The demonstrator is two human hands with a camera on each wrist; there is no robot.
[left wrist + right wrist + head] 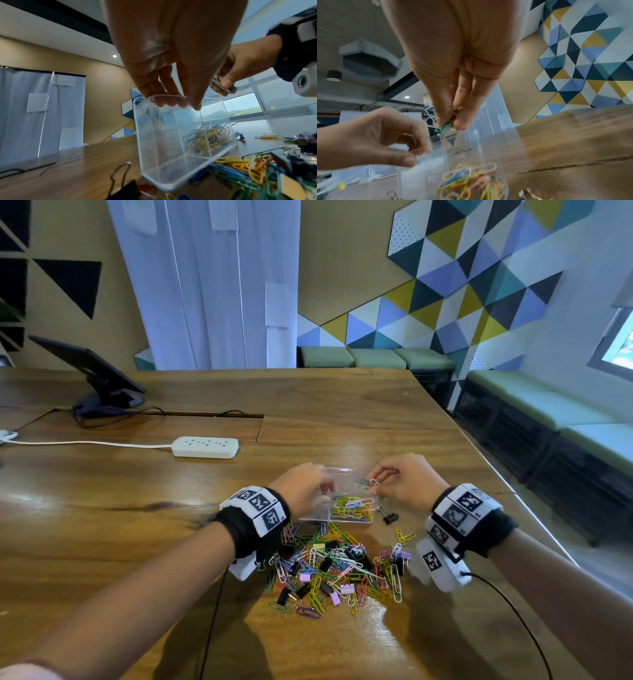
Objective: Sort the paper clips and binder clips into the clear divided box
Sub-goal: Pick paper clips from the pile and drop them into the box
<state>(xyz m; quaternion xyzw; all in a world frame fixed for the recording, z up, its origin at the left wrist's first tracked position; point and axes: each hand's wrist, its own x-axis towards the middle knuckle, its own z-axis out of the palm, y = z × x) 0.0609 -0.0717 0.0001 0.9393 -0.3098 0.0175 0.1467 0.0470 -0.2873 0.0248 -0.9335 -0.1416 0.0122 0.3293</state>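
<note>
The clear divided box point(315, 513) stands on the wooden table just beyond the pile. My left hand point(322, 491) grips its left top rim point(164, 96), fingers inside and thumb outside; the box looks tipped. Its right compartment holds many coloured paper clips point(352, 508), and the left compartment point(163, 142) looks empty. My right hand point(375, 486) pinches a small bunch of paper clips point(445, 125) above the box's right side. A mixed pile of paper clips and binder clips point(339, 566) lies between my wrists. One black binder clip point(388, 517) sits right of the box.
A white power strip point(205, 446) with its cord lies to the far left. A dark screen on a stand point(96, 374) stands at the back left. The table's right edge point(486, 470) runs close past my right hand, with benches beyond.
</note>
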